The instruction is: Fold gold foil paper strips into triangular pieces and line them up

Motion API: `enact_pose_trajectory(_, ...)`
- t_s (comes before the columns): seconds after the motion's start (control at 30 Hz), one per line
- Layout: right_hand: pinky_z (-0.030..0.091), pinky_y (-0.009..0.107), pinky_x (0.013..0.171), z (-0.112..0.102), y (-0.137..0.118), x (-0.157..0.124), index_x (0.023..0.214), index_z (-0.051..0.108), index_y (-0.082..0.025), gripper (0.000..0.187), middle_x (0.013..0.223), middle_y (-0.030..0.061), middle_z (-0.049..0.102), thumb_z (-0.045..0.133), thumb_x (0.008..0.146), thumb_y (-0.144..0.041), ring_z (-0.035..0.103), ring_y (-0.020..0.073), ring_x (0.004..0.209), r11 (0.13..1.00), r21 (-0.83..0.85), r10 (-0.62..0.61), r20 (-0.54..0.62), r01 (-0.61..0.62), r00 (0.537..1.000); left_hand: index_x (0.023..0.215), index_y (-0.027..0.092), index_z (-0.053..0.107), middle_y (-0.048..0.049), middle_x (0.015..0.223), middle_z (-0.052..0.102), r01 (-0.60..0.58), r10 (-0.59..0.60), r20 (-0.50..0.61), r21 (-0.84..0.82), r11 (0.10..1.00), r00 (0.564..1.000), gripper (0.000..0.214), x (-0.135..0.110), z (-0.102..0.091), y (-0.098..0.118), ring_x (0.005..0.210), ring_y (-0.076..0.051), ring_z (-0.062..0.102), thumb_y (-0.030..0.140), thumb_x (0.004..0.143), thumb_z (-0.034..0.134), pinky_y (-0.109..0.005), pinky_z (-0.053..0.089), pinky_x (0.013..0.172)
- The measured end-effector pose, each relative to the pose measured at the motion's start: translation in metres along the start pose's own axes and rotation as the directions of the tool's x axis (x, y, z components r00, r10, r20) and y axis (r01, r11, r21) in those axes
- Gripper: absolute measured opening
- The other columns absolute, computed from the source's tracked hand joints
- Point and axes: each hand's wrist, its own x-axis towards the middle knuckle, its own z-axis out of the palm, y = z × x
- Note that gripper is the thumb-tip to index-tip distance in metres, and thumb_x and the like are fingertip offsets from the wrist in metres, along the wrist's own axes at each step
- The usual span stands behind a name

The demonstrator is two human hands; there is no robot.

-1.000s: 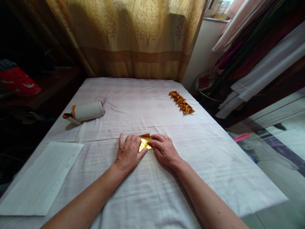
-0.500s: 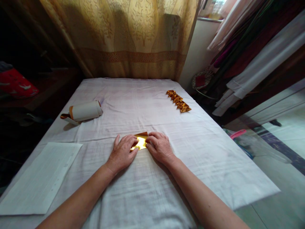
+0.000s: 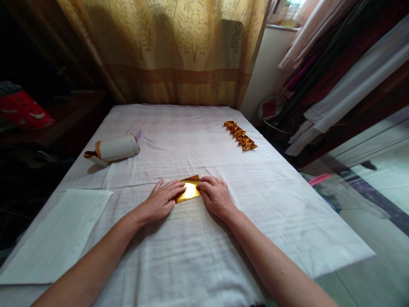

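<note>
- The white cloth [image 3: 179, 140] fills most of what I see from here, wrinkled and faintly checked, over a flat top.
- Behind its far edge I have a gold patterned curtain [image 3: 193, 42].
- White paper [image 3: 54, 238] lies flat near the left edge, partly behind the forearm.
- The left hand [image 3: 159, 201] lies spread, its outstretched fingers over the foil's left part.
- The right hand [image 3: 216, 195] is bent at the foil's right edge, fingertips close to the thumb; I cannot tell whether they pinch it. The two hands are apart, with foil showing between them.
- A white roll [image 3: 117, 148] with an orange-brown band and a loose flap sits farther off, left.
- A row of folded pieces [image 3: 240, 135], coppery and shiny, runs slantwise at far right.
- The gold foil [image 3: 191, 190] lies on the cloth, slightly askew: glossy yellow, glaring almost white in the middle, straight-edged, with a darker brown strip along its far side.
</note>
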Motion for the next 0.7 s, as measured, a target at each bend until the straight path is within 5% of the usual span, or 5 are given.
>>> enact_pose_trajectory(0.17,0.029,0.046,0.111,-0.003,-0.017,-0.008,0.127,0.064,-0.022,0.033,0.145,0.0102,0.054,0.048,0.098,-0.027,0.043,0.0269,0.136,0.994,-0.081,-0.072,-0.031,0.069,0.997,0.121,0.027,0.061,-0.0044,0.145,0.056,0.004,-0.002,-0.108,0.02,1.0,0.994,0.052,-0.003,0.006,0.005,0.144,-0.023,0.039,0.009,0.077,0.037,-0.065,0.013,0.119)
enact_pose_trajectory(0.3,0.021,0.047,0.12,-0.004,-0.035,-0.021,0.147,0.046,-0.024,0.047,0.153,0.0076,0.047,0.044,0.101,-0.036,0.037,0.0241,0.143,0.977,-0.034,-0.201,0.211,0.212,0.957,0.107,0.025,0.061,-0.0045,0.144,0.058,0.009,-0.003,-0.154,0.041,0.999,0.988,0.038,-0.005,0.008,0.01,0.142,-0.021,0.041,0.011,0.081,0.038,-0.063,0.016,0.119)
enact_pose_trajectory(0.47,0.016,0.056,0.121,-0.013,-0.03,-0.032,0.153,0.035,-0.025,0.056,0.16,0.0065,0.032,0.043,0.101,-0.046,0.028,0.0264,0.148,0.978,-0.048,-0.17,0.364,0.201,0.916,0.102,0.025,0.06,-0.0069,0.143,0.058,-0.004,0.016,-0.202,0.059,0.998,0.979,0.017,-0.007,0.011,0.012,0.14,-0.023,0.043,0.03,0.094,0.046,-0.063,0.016,0.119)
enact_pose_trajectory(0.7,0.017,0.056,0.122,-0.018,-0.016,-0.041,0.153,0.036,-0.021,0.057,0.159,0.0066,0.033,0.043,0.102,-0.044,0.025,0.0252,0.15,0.99,-0.08,-0.082,0.351,0.117,0.933,0.104,0.025,0.062,-0.0047,0.139,0.062,-0.016,0.076,-0.331,0.18,0.983,0.941,0.021,-0.008,0.023,0.012,0.137,-0.023,0.048,0.021,0.099,0.041,-0.066,0.014,0.118)
